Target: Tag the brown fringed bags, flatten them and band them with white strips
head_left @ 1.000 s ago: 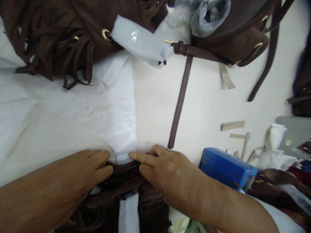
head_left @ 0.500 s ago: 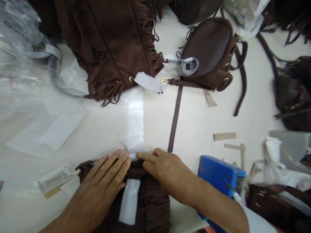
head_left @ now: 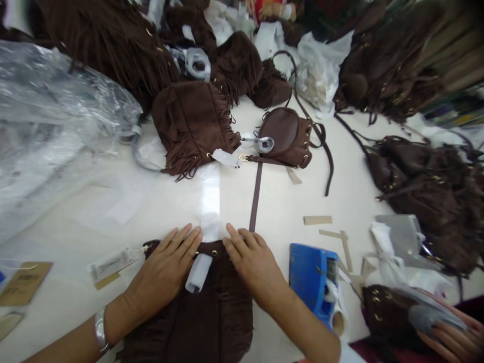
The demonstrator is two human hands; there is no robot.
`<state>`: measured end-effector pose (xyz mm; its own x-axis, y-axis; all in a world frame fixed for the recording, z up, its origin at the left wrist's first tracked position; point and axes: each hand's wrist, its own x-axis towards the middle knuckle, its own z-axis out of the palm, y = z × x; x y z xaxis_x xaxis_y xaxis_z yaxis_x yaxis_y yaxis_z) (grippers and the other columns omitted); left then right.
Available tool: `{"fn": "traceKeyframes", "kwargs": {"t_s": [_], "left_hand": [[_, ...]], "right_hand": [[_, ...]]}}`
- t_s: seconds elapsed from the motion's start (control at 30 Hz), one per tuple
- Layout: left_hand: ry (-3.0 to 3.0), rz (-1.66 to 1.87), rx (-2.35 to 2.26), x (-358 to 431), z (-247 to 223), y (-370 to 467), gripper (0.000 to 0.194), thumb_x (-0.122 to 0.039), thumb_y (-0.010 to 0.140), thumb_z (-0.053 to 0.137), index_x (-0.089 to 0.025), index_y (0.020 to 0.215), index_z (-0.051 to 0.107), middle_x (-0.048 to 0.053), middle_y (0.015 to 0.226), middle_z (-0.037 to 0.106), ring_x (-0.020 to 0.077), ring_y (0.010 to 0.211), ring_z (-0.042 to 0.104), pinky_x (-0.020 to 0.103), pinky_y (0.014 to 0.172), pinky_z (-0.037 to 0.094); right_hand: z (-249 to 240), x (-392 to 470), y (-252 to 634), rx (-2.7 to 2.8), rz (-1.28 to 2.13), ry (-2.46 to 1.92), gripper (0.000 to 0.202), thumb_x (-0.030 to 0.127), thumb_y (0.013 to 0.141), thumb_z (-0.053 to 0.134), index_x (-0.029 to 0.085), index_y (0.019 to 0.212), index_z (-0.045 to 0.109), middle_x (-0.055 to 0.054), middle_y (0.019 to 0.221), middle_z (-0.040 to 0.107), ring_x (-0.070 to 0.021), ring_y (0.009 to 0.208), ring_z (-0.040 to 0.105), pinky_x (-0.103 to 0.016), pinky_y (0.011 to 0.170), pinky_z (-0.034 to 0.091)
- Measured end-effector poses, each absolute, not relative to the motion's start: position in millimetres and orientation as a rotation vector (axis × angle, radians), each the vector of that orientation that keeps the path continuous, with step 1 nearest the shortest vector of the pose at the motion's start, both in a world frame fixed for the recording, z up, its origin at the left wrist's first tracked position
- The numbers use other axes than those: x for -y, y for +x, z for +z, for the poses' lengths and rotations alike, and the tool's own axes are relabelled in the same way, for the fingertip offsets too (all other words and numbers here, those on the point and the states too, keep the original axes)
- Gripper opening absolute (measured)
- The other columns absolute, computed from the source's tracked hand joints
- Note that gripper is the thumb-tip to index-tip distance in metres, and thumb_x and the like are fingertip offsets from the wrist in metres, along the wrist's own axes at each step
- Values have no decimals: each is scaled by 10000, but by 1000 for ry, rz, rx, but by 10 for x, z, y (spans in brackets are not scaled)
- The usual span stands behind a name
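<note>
A dark brown fringed bag (head_left: 196, 317) lies on the white table in front of me, its top edge facing away. My left hand (head_left: 162, 267) rests flat on its upper left part, fingers stretched out. On its upper right part lies my right hand (head_left: 253, 257), the fingers extended and slightly apart. Between the hands, a white wrapped piece (head_left: 198, 273) sits near two gold eyelets. White tissue paper (head_left: 210, 226) shows just beyond the top edge. A paper tag (head_left: 111, 264) lies left of the bag.
Brown bags (head_left: 192, 121) and a small rounded bag (head_left: 283, 131) lie farther back. Clear plastic (head_left: 56, 101) covers the left side. A blue tape dispenser (head_left: 308, 275) stands at right. Another person's hand (head_left: 454, 333) is at lower right, by a brown bag (head_left: 387, 307).
The view has tilted up and widened. My hands have moved apart, my right hand's fingers have straightened, and more of the bag's top edge and its eyelets now show.
</note>
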<state>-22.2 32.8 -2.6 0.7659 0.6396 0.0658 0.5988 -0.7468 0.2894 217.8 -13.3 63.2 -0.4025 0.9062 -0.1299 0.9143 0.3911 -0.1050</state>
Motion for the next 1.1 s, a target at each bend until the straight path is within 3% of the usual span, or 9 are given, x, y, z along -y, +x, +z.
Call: {"fn": "traceKeyframes", "kwargs": {"t_s": [0.1,0.2,0.33,0.47,0.63,0.8,0.9,0.97,1.1], "left_hand": [[2774,265,-935,-322,-12,-225,512,-173,946,375,-83,1437,489,141,1539,441,301,1489,278,495,1226,246],[2803,305,-945,-316,-28,-234,498,-189,950,402,-91,1428,501,152,1522,464,303,1473,316,487,1214,265],[2837,418,-930,-333,-121,-280,517,-276,974,452,-131,1470,448,136,1535,447,283,1458,352,469,1212,270],[2877,489,-909,-300,-82,-310,524,-239,978,446,-140,1492,409,126,1541,441,256,1445,380,456,1225,252],[2808,366,-1179,115,222,-212,487,-206,977,396,-68,1438,472,175,1545,422,320,1485,284,539,1220,247],[2673,369,-1354,566,244,-112,591,-317,962,475,-43,1480,395,179,1624,245,331,1521,155,545,1224,243],[2664,354,-1332,616,199,-113,539,-339,954,512,-74,1423,494,153,1638,205,322,1531,80,546,1239,193],[2673,346,-1321,601,195,-127,508,-359,948,527,-82,1372,553,149,1638,203,325,1531,87,547,1242,174],[2684,338,-1320,584,213,-157,551,-367,947,524,-63,1406,512,159,1639,196,335,1529,92,553,1243,148]], "right_hand": [[690,524,1899,-2463,-220,2048,547,332,950,589,104,1434,472,-175,1536,420,-341,1376,430,-527,1059,472],[485,852,1755,-2446,-285,2146,789,447,909,620,55,1523,316,-221,1599,267,-381,1485,238,-588,1123,396],[176,992,1813,-2496,-323,2120,858,414,899,617,92,1571,191,-209,1638,131,-371,1516,116,-613,1154,340],[131,985,1854,-2555,-271,2126,818,395,918,589,81,1566,201,-220,1636,130,-355,1522,89,-605,1172,308],[148,1019,1813,-2603,-236,2178,754,404,928,585,108,1547,272,-201,1630,189,-324,1524,118,-577,1191,276],[99,1027,1803,-2637,-250,2251,661,402,941,560,99,1498,373,-194,1605,274,-310,1517,166,-565,1194,259],[52,1048,1823,-2644,-260,2444,399,226,965,462,151,1344,561,-140,1494,484,-245,1455,331,-500,1177,315],[20,1110,1882,-2600,-220,2639,340,136,959,398,167,1191,646,-129,1368,599,-217,1353,459,-458,1129,383],[78,1364,2096,-2341,-95,2935,314,144,962,361,165,1081,651,-125,1135,683,-228,1111,594,-439,975,497]]}}
